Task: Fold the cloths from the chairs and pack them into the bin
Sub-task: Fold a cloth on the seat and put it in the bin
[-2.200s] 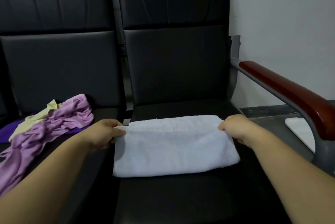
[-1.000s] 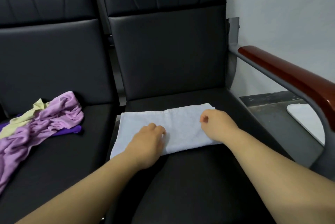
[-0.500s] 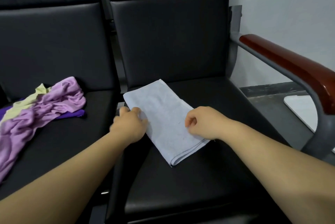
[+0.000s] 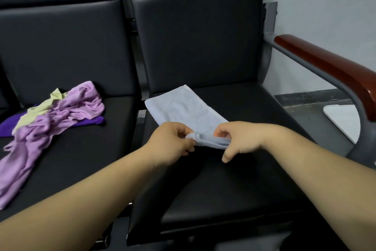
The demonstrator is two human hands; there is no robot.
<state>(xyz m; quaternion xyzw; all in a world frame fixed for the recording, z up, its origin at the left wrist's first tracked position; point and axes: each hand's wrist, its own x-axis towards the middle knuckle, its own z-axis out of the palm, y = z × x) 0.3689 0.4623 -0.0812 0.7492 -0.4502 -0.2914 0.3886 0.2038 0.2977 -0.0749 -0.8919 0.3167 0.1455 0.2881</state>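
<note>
Pale blue-white towelling makes up the folded cloth (image 4: pixel 186 108). It lies as a long strip on the seat of the right-hand chair (image 4: pixel 244 185), running diagonally from the seat's rear left corner toward the front. The near end is raised off the seat and held by both hands.

- The left hand (image 4: pixel 173 145) pinches the left corner of that end between thumb and curled fingers.
- The right hand (image 4: pixel 242 140) grips the right corner, fingers curled over the edge, thumb pointing down below it.
- Both hands sit close together, with a short bunched span of edge between them.

On the seat of the left-hand chair (image 4: pixel 85 159) lies an unfolded heap. A lilac cloth (image 4: pixel 61 122) is on top, a yellow-green cloth (image 4: pixel 38 111) is behind it, and a dark purple cloth (image 4: pixel 91 121) is underneath. The heap lies well apart from the folded cloth.

A reddish-brown armrest (image 4: pixel 325 67) on a grey frame borders the right-hand chair.
</note>
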